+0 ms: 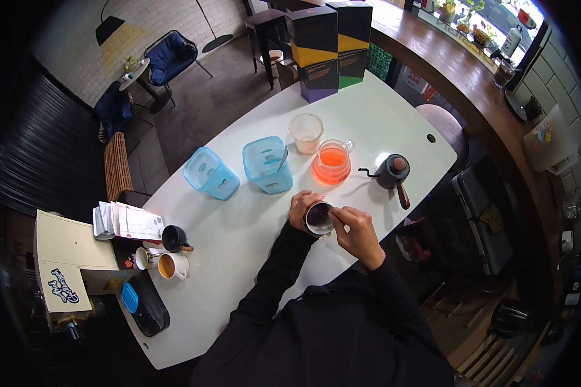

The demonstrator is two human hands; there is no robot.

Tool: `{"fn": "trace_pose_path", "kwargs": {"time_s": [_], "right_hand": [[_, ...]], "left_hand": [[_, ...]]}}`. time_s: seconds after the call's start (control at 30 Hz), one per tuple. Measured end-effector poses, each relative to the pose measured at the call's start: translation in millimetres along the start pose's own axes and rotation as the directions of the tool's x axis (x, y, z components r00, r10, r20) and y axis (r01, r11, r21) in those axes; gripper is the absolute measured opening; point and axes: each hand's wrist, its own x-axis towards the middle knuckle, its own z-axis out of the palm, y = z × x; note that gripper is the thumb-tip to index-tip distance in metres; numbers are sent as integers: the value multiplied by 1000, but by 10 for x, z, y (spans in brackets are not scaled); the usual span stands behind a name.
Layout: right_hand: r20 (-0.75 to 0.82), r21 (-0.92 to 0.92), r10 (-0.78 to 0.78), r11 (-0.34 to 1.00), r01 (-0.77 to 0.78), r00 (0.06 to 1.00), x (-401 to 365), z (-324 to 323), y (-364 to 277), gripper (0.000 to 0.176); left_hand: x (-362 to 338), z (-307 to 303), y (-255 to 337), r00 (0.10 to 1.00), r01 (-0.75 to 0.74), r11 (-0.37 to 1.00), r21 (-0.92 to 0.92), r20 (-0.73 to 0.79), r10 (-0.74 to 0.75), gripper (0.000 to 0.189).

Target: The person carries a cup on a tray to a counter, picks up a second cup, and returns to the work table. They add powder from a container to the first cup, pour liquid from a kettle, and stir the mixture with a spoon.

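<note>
My left hand (pixel 299 210) wraps around the side of a cup (pixel 319 219) with dark contents, holding it over the white table near my body. At the cup's right rim, my right hand (pixel 357 236) is closed in a pinch; what sits between its fingertips is too small to make out. Just beyond the cup stands a glass server (pixel 332 164) of orange-red liquid. A translucent plastic cup (pixel 305 133) is behind it. To the right is a dark gooseneck kettle (pixel 394 171) with a wooden handle.
Two light-blue plastic containers (pixel 212 174) stand left of the server, one with a utensil inside. Stacked dark boxes (pixel 319 55) occupy the far end. Mugs (pixel 173 265), papers (pixel 135 221) and a black scale-like device (pixel 150 308) lie along the left edge of the table (pixel 219 309).
</note>
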Motion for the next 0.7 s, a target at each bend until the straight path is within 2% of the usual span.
{"fn": "trace_pose_path", "kwargs": {"time_s": [0.03, 0.1, 0.13, 0.2, 0.33, 0.4, 0.5, 0.63, 0.7], "right_hand": [[0, 0, 2, 1000, -2, 1000, -4, 15, -14, 11], [1, 169, 88, 982, -87, 996, -2, 43, -47, 10], [1, 170, 88, 982, -87, 996, 2, 45, -50, 10], [-49, 163, 73, 985, -64, 996, 26, 51, -61, 9], [-87, 116, 54, 992, -44, 995, 78, -17, -93, 11], [-90, -9, -82, 997, 81, 993, 90, -30, -46, 13], [-22, -92, -147, 985, 145, 989, 92, -79, -28, 15], [50, -117, -139, 983, 144, 989, 45, -65, -3, 14], [1, -11, -56, 998, 56, 998, 14, -20, 6, 12]], "left_hand": [[-7, -6, 4, 1000, 1, 1000, -1, 1, -1, 44], [-15, -20, 2, 998, 4, 1000, 3, 58, -4, 60], [-17, -11, -6, 998, 4, 1000, 3, 59, -4, 60], [-15, 9, -22, 1000, 13, 1000, 15, 6, -13, 45], [-22, 14, -23, 1000, -22, 998, 59, -9, 23, 46], [-36, 14, -28, 1000, -17, 998, 62, -5, 17, 44], [-67, 31, -46, 1000, 19, 998, 53, -11, -18, 47], [-71, 30, -68, 1000, 13, 998, 54, -14, -12, 51], [-55, 5, -70, 999, -47, 997, 55, 16, 47, 54]]}}
